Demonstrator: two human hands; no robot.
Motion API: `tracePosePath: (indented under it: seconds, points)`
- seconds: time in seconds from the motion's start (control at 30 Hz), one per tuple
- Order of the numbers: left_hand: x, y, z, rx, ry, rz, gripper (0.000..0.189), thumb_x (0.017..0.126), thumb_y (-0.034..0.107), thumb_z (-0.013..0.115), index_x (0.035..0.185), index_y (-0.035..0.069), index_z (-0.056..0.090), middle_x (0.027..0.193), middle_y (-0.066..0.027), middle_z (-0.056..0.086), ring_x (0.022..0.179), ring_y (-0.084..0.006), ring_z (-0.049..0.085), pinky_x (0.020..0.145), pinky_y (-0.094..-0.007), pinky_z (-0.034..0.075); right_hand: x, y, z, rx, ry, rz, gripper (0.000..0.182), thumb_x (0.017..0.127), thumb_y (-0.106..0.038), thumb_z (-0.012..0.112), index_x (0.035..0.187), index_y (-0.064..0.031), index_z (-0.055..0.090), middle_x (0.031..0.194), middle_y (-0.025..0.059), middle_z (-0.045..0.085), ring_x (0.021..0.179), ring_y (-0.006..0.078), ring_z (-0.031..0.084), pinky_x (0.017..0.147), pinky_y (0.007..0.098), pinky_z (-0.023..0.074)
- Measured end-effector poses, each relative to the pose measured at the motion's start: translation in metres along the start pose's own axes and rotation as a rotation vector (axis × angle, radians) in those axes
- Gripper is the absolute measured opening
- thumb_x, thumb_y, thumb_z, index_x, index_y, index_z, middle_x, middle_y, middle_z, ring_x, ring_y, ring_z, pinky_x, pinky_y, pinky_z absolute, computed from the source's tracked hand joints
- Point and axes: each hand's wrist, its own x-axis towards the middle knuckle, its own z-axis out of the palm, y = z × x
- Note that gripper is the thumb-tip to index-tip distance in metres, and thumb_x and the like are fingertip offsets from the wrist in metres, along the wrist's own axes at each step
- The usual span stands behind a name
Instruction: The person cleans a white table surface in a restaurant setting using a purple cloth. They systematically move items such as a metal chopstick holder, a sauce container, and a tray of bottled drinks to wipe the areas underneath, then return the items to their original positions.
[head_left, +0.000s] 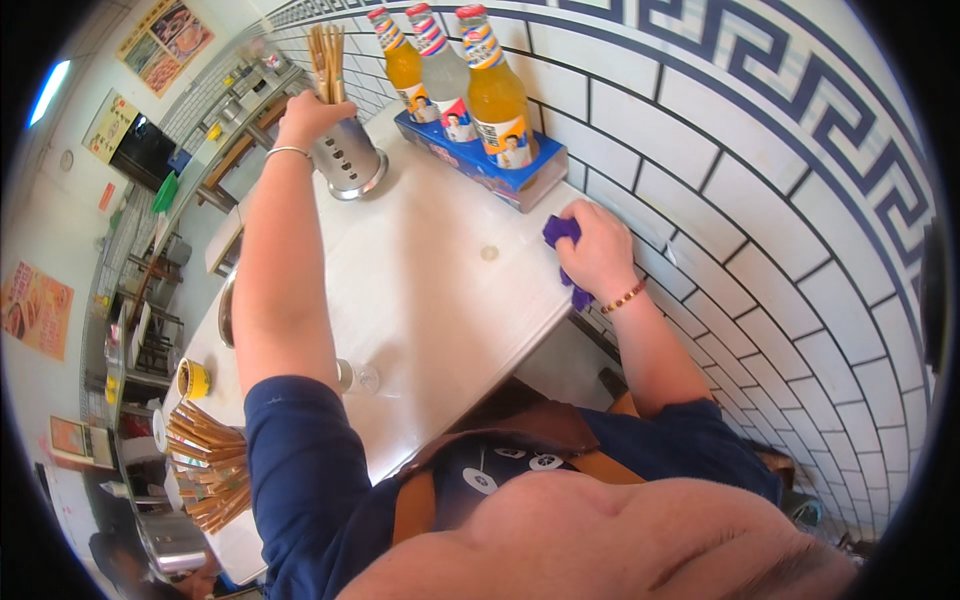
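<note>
My left hand (307, 120) grips the upper rim of a perforated metal chopstick holder (351, 161), which stands tilted-looking at the far end of the white tabletop (442, 300). Wooden chopsticks (326, 60) stick up out of it. Near the table's wall-side corner, my right hand (600, 247) is closed around a crumpled purple cloth (561, 229) pressed on the surface. Between the hands, against the wall, a blue cardboard carrier (480, 161) holds three capped glass bottles: two orange-yellow ones, and a clear bottle (448, 75) in the middle. A round pale spot (489, 253) marks the tabletop.
A tiled wall (720, 247) borders the table on the right. Partly behind my left arm are a small clear container (364, 378), a yellow tub (194, 379) and a large bundle of chopsticks (206, 465). A metal pot (174, 541) and part of another person appear lower left.
</note>
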Motion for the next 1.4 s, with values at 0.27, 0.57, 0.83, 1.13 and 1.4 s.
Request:
tracePosePath:
  seconds: [0.27, 0.57, 0.83, 1.13, 1.4]
  points:
    - [0.038, -0.004, 0.039, -0.094, 0.249, -0.232, 0.095, 0.06, 0.062, 0.078, 0.126, -0.003, 0.054, 0.135, -0.0241, 0.044, 0.125, -0.0423, 0.042, 0.103, -0.0447, 0.04, 0.012, -0.017, 0.012, 0.004, 0.011, -0.002, 0.02, 0.068, -0.01, 0.062, 0.087, -0.0091, 0.059, 0.084, 0.0098, 0.062, 0.083, 0.0327, 0.06, 0.073, 0.0433, 0.0476]
    - [0.098, -0.056, 0.067, -0.68, 0.297, -0.331, 0.117, 0.06, 0.074, 0.07, 0.137, -0.009, 0.04, 0.146, -0.0291, 0.028, 0.135, -0.0412, 0.031, 0.109, -0.0449, 0.032, 0.026, -0.018, 0.038, 0.006, 0.02, 0.054, 0.02, 0.068, -0.009, 0.06, 0.088, -0.0095, 0.059, 0.087, 0.0091, 0.063, 0.082, 0.0323, 0.06, 0.072, 0.0421, 0.0491]
    - [0.11, -0.039, 0.05, -0.454, -0.096, -0.404, 0.065, 0.082, 0.05, 0.061, 0.118, -0.003, 0.058, 0.117, -0.0201, 0.059, 0.089, -0.0335, 0.065, 0.068, -0.0388, 0.057, 0.034, -0.013, 0.041, -0.004, 0.03, 0.009, 0.021, 0.067, -0.008, 0.06, 0.088, -0.0092, 0.059, 0.086, 0.0091, 0.062, 0.083, 0.0318, 0.06, 0.072, 0.0419, 0.0489]
    - [0.119, -0.009, 0.08, -1.065, -0.188, -0.31, 0.047, 0.094, 0.039, 0.047, 0.12, 0.0, 0.05, 0.098, -0.0169, 0.057, 0.084, -0.0306, 0.061, 0.079, -0.0465, 0.056, 0.038, -0.008, 0.036, -0.015, 0.015, -0.007, 0.022, 0.067, -0.008, 0.062, 0.088, -0.0088, 0.059, 0.085, 0.0099, 0.061, 0.083, 0.0316, 0.06, 0.071, 0.0417, 0.0486]
    - [0.115, -0.01, 0.081, -0.411, -0.157, 0.259, 0.035, 0.085, 0.011, 0.059, 0.116, -0.004, 0.052, 0.108, -0.0173, 0.058, 0.099, -0.0286, 0.061, 0.078, -0.0417, 0.055, 0.031, -0.007, 0.028, -0.014, 0.044, -0.034, 0.021, 0.067, -0.01, 0.063, 0.088, -0.0086, 0.059, 0.083, 0.0105, 0.06, 0.081, 0.0329, 0.059, 0.071, 0.0425, 0.048]
